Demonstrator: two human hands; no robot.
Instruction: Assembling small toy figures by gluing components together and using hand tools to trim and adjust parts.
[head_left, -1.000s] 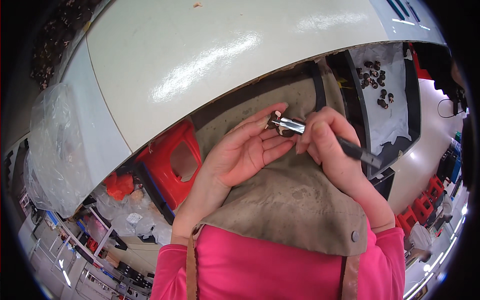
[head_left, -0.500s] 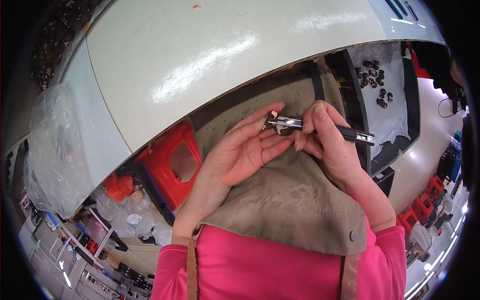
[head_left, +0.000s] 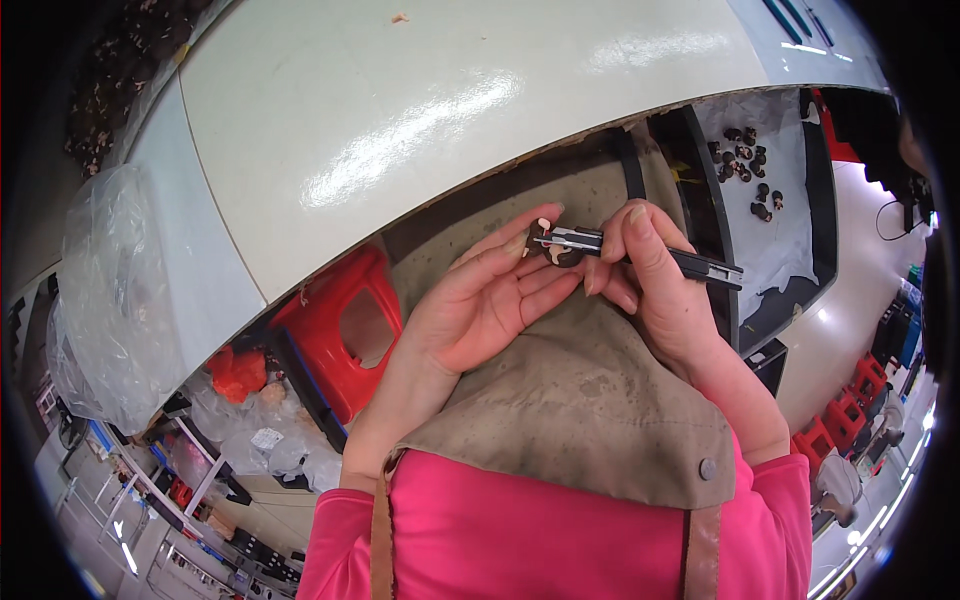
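Between the thumb and fingers of my left hand (head_left: 485, 290) is a small dark brown figurine (head_left: 566, 257) with pale pinkish parts. My right hand (head_left: 650, 265) is closed around a black utility knife (head_left: 700, 264), its handle end pointing out to the right. The knife's metal tip (head_left: 560, 238) lies against the figurine, touching or almost touching it. Both hands are raised over my brown apron (head_left: 580, 400), just off the table's near edge. My fingers and the blade hide part of the figurine.
A pale glossy table (head_left: 330, 110) curves across the front, with a small pinkish scrap (head_left: 400, 18) on it. To the right, a dark tray (head_left: 765, 318) lined with white plastic holds several similar figurines (head_left: 740, 155). A red stool (head_left: 340, 320) and clear plastic bags (head_left: 125, 290) are at left.
Both hands keep nearly the same pose. The knife's rear end has dipped and shifted slightly left, and the figurine looks slightly turned in my left fingers.
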